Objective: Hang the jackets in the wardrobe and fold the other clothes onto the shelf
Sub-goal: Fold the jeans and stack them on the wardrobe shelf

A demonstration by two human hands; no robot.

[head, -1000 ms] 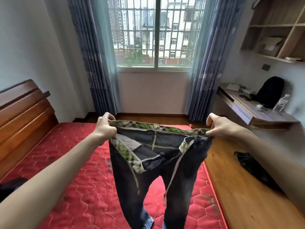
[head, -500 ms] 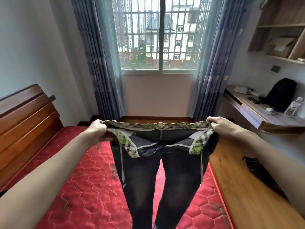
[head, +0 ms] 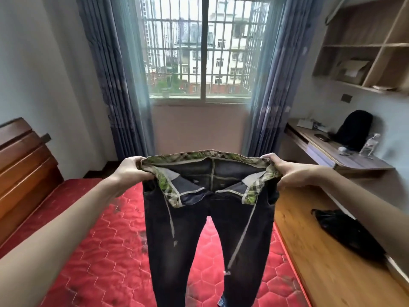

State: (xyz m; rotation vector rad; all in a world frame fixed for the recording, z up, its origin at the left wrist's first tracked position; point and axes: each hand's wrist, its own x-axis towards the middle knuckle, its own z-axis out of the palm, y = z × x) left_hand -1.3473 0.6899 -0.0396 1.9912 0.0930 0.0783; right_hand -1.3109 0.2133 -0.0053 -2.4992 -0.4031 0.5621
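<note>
Left hand [head: 132, 171] and right hand [head: 287, 173] each pinch a waistband corner of dark jeans [head: 208, 229], stretched wide and hanging over the red bed [head: 99, 251], not yet folded; shelving remains, wardrobe not in view.

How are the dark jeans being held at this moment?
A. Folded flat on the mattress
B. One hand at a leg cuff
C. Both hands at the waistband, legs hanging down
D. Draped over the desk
C: the left hand and right hand grip opposite ends of the waistband, and the jeans hang open over the red mattress.
</note>
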